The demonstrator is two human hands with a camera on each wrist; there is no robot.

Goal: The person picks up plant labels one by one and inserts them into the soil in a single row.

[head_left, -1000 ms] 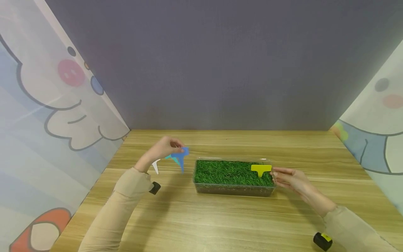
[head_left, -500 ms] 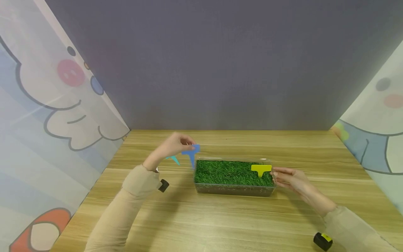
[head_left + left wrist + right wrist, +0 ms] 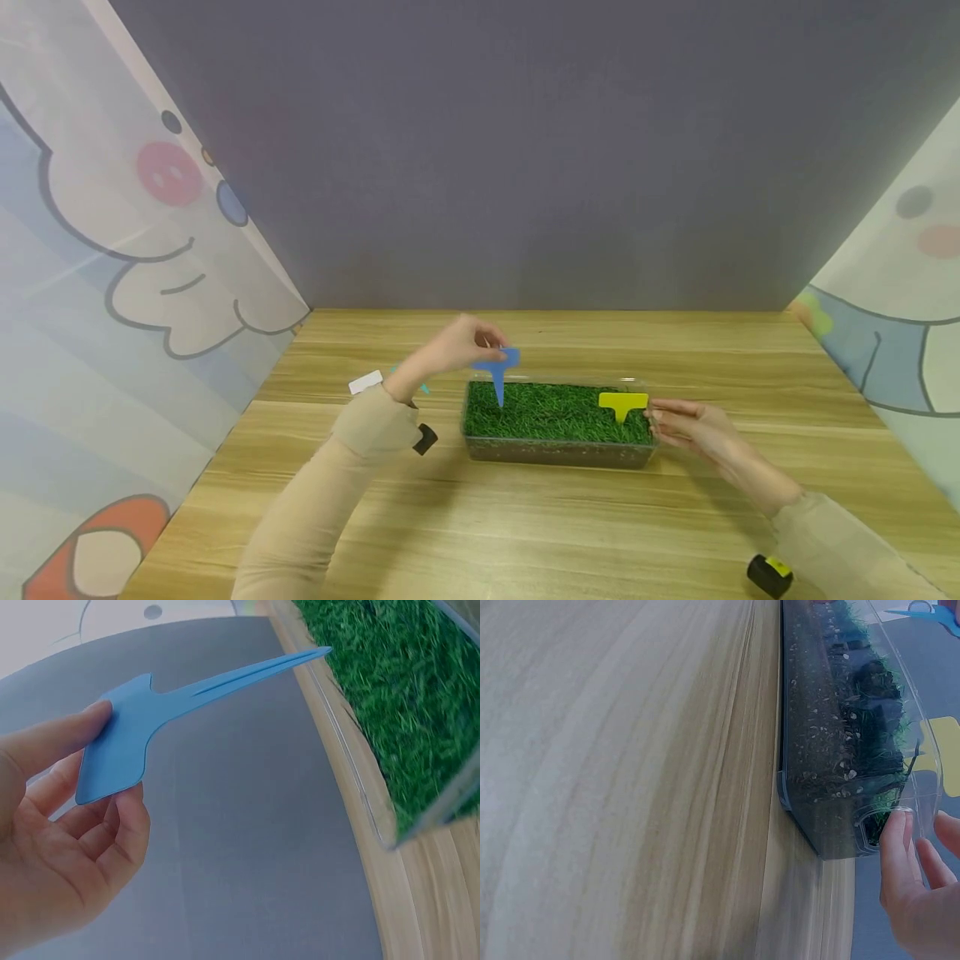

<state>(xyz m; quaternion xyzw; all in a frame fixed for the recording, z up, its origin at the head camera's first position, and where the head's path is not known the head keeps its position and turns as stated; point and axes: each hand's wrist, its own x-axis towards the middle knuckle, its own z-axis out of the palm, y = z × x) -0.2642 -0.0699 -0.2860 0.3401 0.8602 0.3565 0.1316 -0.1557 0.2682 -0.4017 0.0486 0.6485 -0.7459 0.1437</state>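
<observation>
My left hand (image 3: pixel 461 343) pinches a blue T-shaped plant label (image 3: pixel 498 372) by its flat head, spike pointing down over the left end of a clear box of green grass (image 3: pixel 551 412). In the left wrist view the blue label (image 3: pixel 150 720) sits between thumb and fingers, its tip near the grass box (image 3: pixel 390 712). A yellow label (image 3: pixel 622 404) stands stuck in the grass at the right end. My right hand (image 3: pixel 690 425) rests straight fingers against the box's right end; the right wrist view shows the fingertips (image 3: pixel 900 847) touching the clear wall (image 3: pixel 840 765).
A white label (image 3: pixel 365 382) and a teal label (image 3: pixel 424 387), mostly hidden behind my left arm, lie on the wooden table (image 3: pixel 525 533) left of the box. Cartoon-printed panels stand at both sides, a grey wall behind.
My left hand has carried the blue label rightward from above the loose labels to over the left end of the grass. The right hand and box have stayed put.
</observation>
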